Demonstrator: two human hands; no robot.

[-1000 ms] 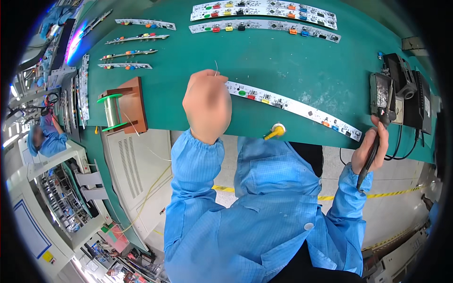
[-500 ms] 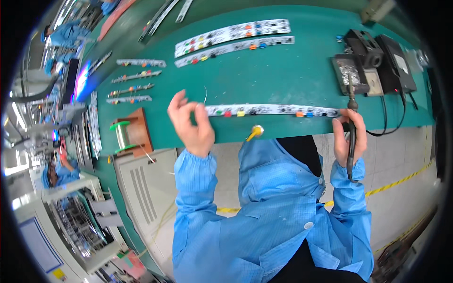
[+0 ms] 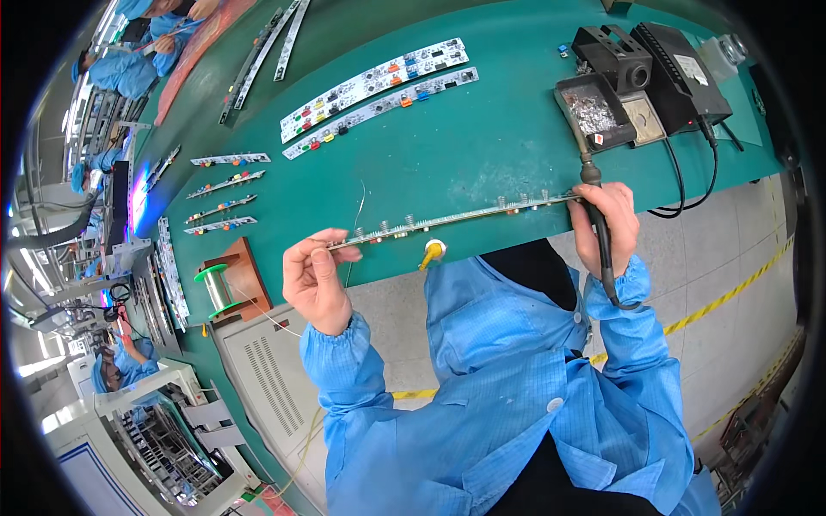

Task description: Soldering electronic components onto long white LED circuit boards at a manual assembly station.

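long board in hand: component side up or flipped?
Flipped. The long circuit board, held edge-on between the left hand and the right hand, shows springs and pins sticking up, not the coloured parts seen on the boards lying on the table.

Soldering iron (image 3: pixel 600 225) grip hidden inside right hand (image 3: pixel 607 225) — strip board (image 3: pixel 447 217) end covered by left hand (image 3: pixel 315 277) — parts too small

A long green workbench (image 3: pixel 482 146) fills the far side. Near and right lies a grey floor (image 3: pixel 740 258) crossed by a yellow line (image 3: pixel 731 297). A grey cabinet (image 3: pixel 267 378) stands near left; other blue-clad workers (image 3: pixel 120 69) sit far left.
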